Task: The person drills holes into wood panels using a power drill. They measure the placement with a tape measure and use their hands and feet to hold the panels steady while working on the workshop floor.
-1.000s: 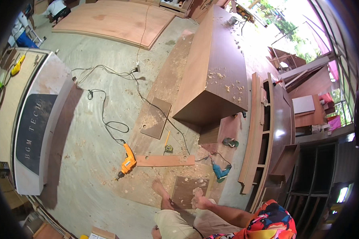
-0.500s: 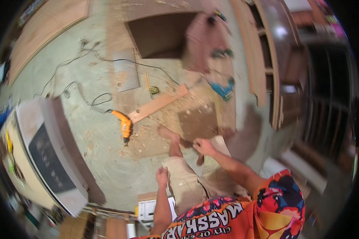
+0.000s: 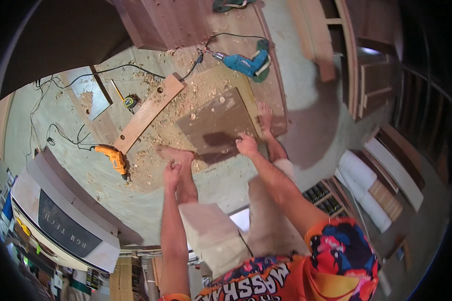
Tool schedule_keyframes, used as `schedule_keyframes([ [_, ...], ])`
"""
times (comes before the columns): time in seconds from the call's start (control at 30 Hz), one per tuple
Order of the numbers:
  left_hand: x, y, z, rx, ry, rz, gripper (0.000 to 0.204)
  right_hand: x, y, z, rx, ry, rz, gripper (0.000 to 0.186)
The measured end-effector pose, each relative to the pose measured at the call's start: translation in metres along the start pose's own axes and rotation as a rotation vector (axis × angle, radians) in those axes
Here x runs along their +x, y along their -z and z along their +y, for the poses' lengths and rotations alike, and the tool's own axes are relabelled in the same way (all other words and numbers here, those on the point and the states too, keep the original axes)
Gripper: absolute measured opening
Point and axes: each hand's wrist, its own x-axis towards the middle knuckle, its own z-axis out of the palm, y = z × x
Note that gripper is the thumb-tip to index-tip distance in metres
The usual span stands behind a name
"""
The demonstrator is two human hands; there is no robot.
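Note:
My left hand is closed above my bare foot, its fingers curled. Whatever it holds, if anything, is hidden. My right hand is also closed, pinched over the near edge of a brown square panel. Something dark and tiny may be at its fingertips, too small to name. Beyond my hands lies a narrow wooden board with round holes. An orange corded drill rests by the board's near end. A blue drill lies farther off, with a bit in its chuck.
Wood shavings are scattered over the floor. A tape measure and pencil lie beside a grey-white panel. Black cords trail across. A boxy machine stands left. Wooden frames and white rolls are at right.
My view has shifted forward and right over the panel. Both hands stay closed, and my feet are now spread apart, with one on each side of the panel's near edge.

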Motion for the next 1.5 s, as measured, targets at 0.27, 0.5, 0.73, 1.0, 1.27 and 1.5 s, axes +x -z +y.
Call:
schedule_keyframes([
  [0.27,0.172,-0.141,-0.021,0.257,-0.027,0.873,0.079,0.192,-0.006,0.026,0.075,0.006,0.072,0.082],
  [0.5,0.167,-0.214,-0.020,0.026,0.082,0.505,0.077,0.195,-0.028,0.059,-0.132,0.029,0.199,0.106],
  [0.73,0.168,-0.168,-0.057,-0.293,0.009,0.461,0.058,0.186,-0.038,0.032,0.004,0.126,0.130,0.109],
  [1.0,0.090,-0.161,-0.022,-0.541,-0.064,0.247,0.058,0.215,-0.001,0.044,-0.043,0.096,-0.022,0.114],
  [1.27,-0.058,-0.214,0.112,0.028,-0.219,0.075,0.056,0.201,0.015,0.095,0.329,-0.037,-0.021,0.092],
  [1.5,-0.199,-0.239,0.180,0.224,-0.141,0.248,0.051,0.143,0.093,0.098,0.443,0.093,-0.127,0.085],
])
